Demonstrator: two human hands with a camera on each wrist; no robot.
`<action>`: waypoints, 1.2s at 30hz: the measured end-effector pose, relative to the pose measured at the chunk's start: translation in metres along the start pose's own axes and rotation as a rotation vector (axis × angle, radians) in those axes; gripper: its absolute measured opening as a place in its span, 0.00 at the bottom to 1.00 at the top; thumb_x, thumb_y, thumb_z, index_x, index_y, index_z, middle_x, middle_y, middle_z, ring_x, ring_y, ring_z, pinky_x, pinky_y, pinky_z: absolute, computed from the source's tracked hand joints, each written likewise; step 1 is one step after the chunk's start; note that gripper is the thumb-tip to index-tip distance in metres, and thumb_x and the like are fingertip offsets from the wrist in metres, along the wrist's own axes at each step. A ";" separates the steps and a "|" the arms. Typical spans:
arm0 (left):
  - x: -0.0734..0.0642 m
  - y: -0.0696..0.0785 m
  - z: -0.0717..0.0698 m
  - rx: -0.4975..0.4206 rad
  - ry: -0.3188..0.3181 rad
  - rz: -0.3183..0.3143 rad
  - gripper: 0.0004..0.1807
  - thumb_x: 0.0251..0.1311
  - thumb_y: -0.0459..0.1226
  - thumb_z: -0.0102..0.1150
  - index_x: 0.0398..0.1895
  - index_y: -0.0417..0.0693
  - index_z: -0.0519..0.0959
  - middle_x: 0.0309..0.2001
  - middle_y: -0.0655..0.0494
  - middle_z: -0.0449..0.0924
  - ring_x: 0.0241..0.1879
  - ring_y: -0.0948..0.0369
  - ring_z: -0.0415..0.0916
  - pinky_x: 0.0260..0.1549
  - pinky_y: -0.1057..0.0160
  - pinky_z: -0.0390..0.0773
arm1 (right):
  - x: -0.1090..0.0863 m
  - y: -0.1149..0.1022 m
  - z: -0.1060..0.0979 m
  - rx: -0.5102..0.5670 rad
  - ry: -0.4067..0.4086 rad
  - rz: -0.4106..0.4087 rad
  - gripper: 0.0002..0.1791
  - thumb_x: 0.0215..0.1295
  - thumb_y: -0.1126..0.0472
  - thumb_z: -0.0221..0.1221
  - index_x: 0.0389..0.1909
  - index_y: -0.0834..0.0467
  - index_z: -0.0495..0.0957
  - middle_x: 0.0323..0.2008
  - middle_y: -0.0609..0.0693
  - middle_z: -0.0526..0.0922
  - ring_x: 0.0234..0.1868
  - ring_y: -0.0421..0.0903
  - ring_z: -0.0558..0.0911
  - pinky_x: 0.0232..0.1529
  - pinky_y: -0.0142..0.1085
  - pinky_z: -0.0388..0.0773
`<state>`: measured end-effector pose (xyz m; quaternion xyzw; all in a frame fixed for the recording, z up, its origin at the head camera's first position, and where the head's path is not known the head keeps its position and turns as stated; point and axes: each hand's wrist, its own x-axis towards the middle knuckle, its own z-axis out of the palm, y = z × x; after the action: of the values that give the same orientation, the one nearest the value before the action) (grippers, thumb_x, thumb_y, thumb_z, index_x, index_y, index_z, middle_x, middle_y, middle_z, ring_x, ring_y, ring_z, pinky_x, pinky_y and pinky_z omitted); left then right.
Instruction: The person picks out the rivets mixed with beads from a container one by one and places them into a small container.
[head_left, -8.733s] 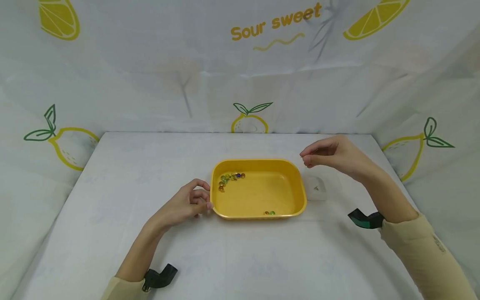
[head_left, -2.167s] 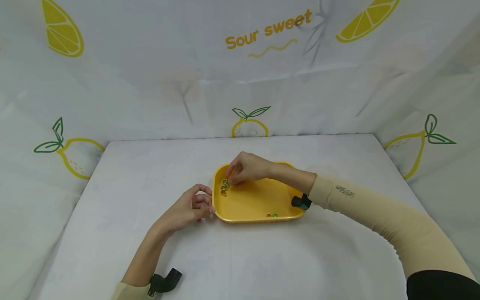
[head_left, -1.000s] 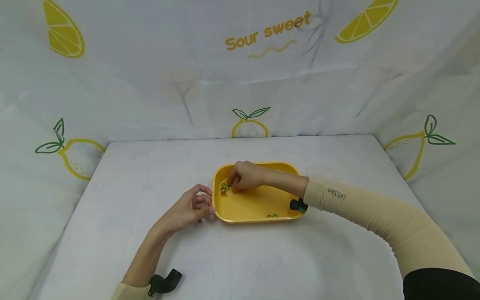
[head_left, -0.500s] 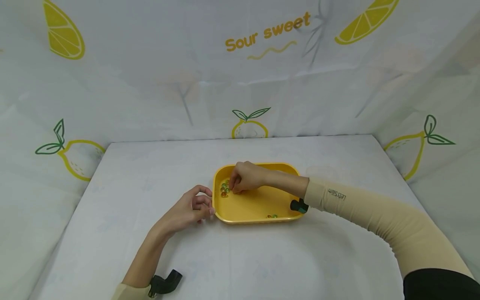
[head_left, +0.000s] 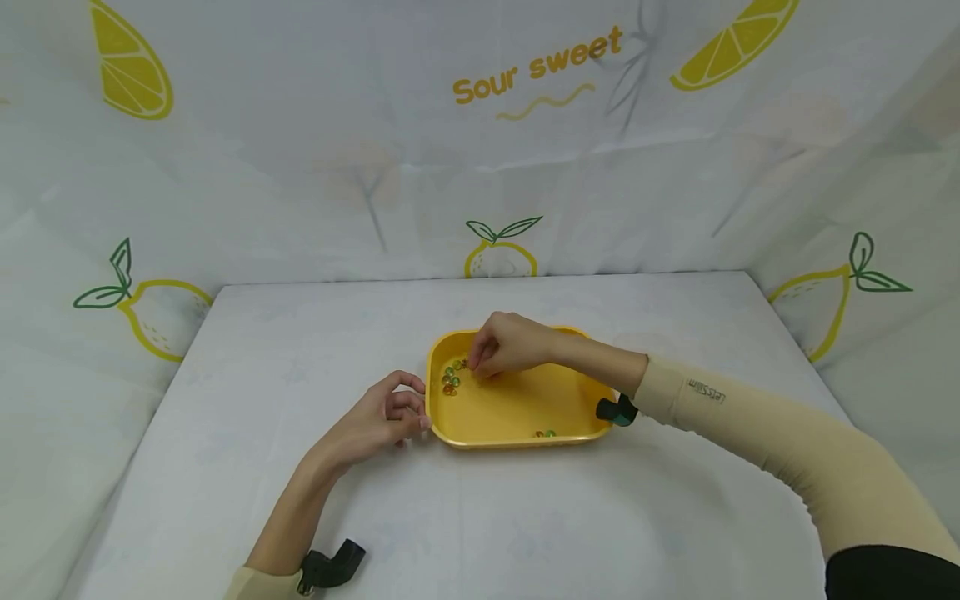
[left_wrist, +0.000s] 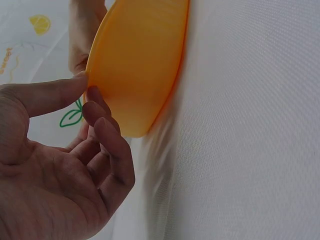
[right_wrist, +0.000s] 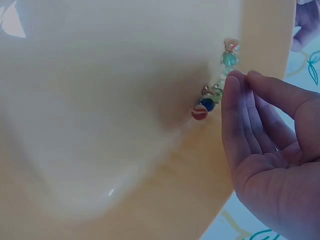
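Observation:
A yellow plastic tray (head_left: 517, 408) lies on the white table. My left hand (head_left: 382, 414) grips its left rim; in the left wrist view the thumb is on the edge and the fingers are curled by the outer wall. My right hand (head_left: 516, 343) is over the tray's far left part, thumb and fingertips together. Whether anything small is between them is hidden. Glass marbles (head_left: 451, 381) cluster at the tray's left end. The right wrist view shows a blue marble (right_wrist: 207, 104), a red-striped marble (right_wrist: 199, 112) and tiny metallic pieces (right_wrist: 206, 90) close to the fingertips.
A few more marbles (head_left: 545, 433) lie along the tray's near wall. Right of the tray, behind the right forearm, a faint clear outline (head_left: 645, 340) shows on the table. A lemon-printed white curtain (head_left: 300, 167) encloses the back and sides.
My right hand came from beside the clear box at right to the marbles; in the last half second it moved slightly back and right. The marbles shifted a little. My left hand kept its place.

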<state>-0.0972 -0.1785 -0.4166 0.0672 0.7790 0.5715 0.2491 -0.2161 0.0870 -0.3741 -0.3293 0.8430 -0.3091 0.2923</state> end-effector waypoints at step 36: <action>0.001 -0.001 0.001 0.012 0.010 -0.002 0.25 0.67 0.31 0.61 0.65 0.40 0.67 0.40 0.51 0.83 0.38 0.54 0.79 0.32 0.63 0.79 | -0.089 0.008 -0.050 0.223 0.237 0.053 0.11 0.71 0.63 0.71 0.49 0.63 0.89 0.47 0.63 0.92 0.43 0.47 0.93 0.55 0.46 0.90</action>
<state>-0.0974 -0.1781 -0.4179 0.0650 0.7838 0.5668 0.2452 -0.1993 0.1735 -0.3219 -0.2338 0.8403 -0.4298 0.2334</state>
